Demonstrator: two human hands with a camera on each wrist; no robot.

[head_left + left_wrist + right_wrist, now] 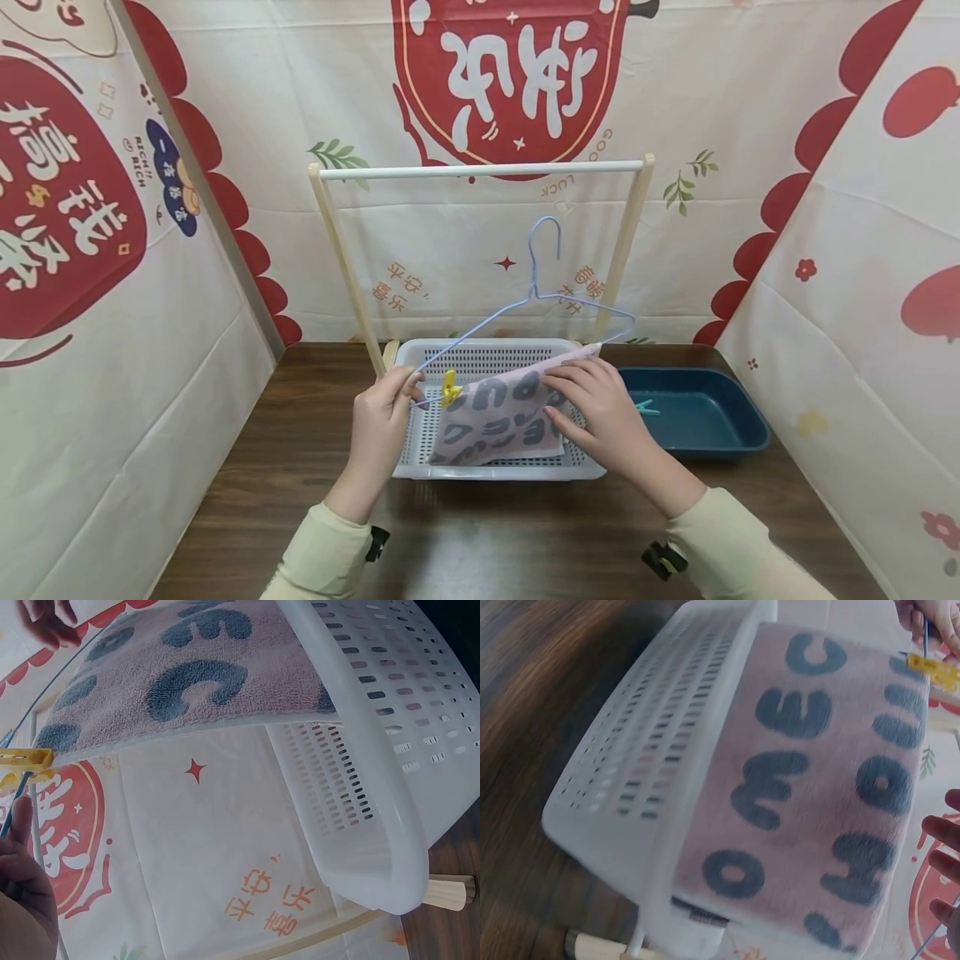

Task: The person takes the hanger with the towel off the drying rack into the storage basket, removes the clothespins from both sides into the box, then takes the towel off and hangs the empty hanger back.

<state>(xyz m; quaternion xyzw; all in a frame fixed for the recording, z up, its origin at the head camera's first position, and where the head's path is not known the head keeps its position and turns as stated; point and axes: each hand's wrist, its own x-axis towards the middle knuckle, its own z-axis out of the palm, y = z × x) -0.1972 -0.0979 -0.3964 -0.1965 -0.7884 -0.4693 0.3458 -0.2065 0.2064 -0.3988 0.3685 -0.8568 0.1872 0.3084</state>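
Observation:
My left hand [382, 417] grips the lower left corner of a light blue wire hanger [534, 293]. Over the hanger's bottom bar hangs a pink towel [498, 412] with grey-blue letters. A yellow clothespin [450, 389] clips the towel's left end to the bar, close to my left fingers. My right hand [600, 408] is by the towel's upper right part with its fingers spread. In the right wrist view, those fingers [946, 831] look relaxed beside the towel's edge, holding nothing. The towel's lower part hangs over a white slotted basket [498, 473].
Behind the basket stands a rack with wooden posts [348, 275] and a white crossbar [480, 171]. To the right, a dark blue tray [705, 417] holds a teal clothespin [647, 408]. Printed cloth walls [847, 350] surround the brown wooden table [285, 450].

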